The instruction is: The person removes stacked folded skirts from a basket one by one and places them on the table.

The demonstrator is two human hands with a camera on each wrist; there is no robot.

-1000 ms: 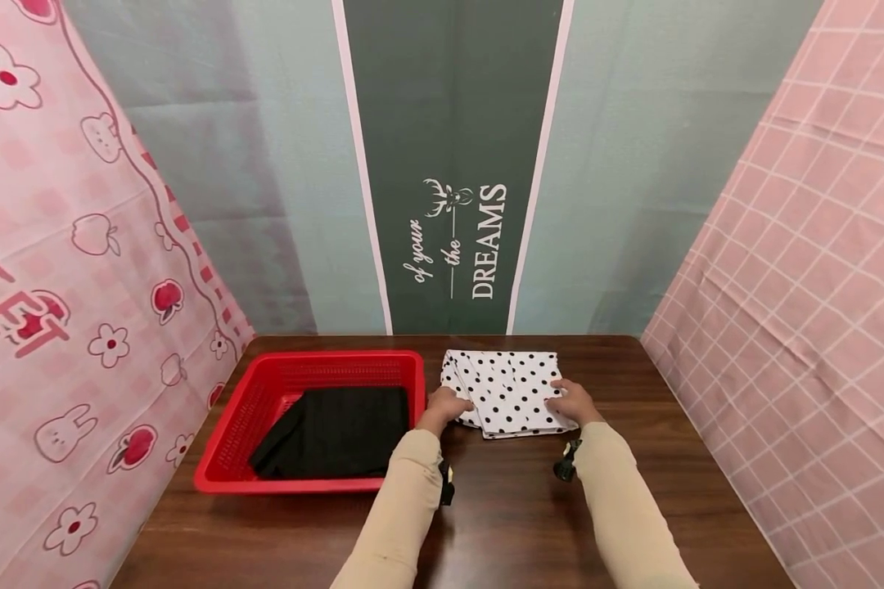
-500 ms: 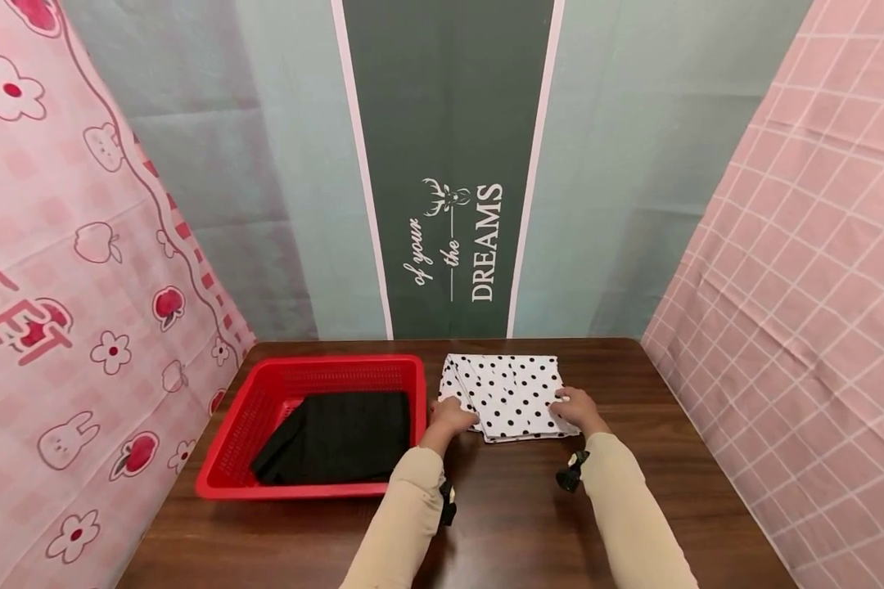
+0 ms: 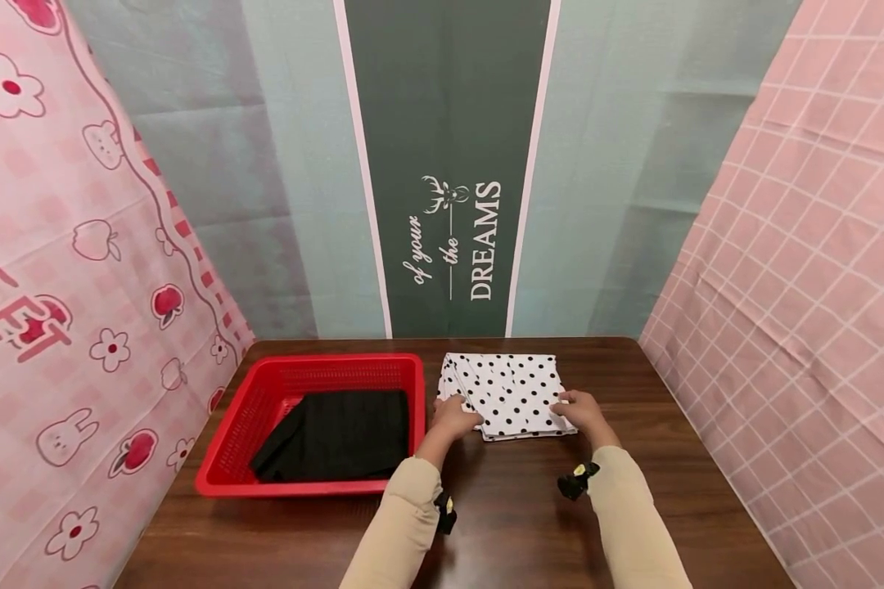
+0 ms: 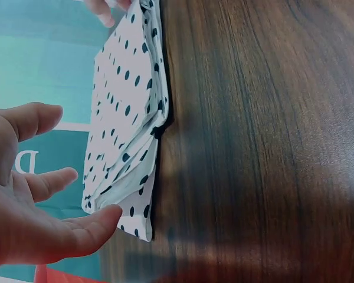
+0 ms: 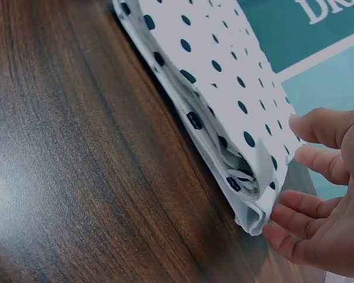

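A folded white cloth with black polka dots point(image 3: 511, 393) lies on the brown wooden table to the right of the red basket. At its left front corner is my left hand point(image 3: 453, 421); in the left wrist view its fingers point(image 4: 94, 233) are spread and loosely bent, one fingertip close to or touching the cloth's edge. My right hand point(image 3: 582, 413) is at the right edge. In the right wrist view its fingertips point(image 5: 277, 230) meet the folded corner, with the thumb apart from the other fingers. The layered folds point(image 5: 242, 177) show along the near side.
The red plastic basket point(image 3: 305, 491) stands to the left, with a folded black cloth point(image 3: 339, 433) inside. Table surface point(image 3: 516, 523) extends in front of the dotted cloth. Fabric hangings point(image 3: 619, 204) surround the table at the back and both sides.
My left hand has shifted slightly right and nearer to me along the cloth's corner. My right hand has edged slightly outward on the right side. The dotted cloth stays nearly in place.
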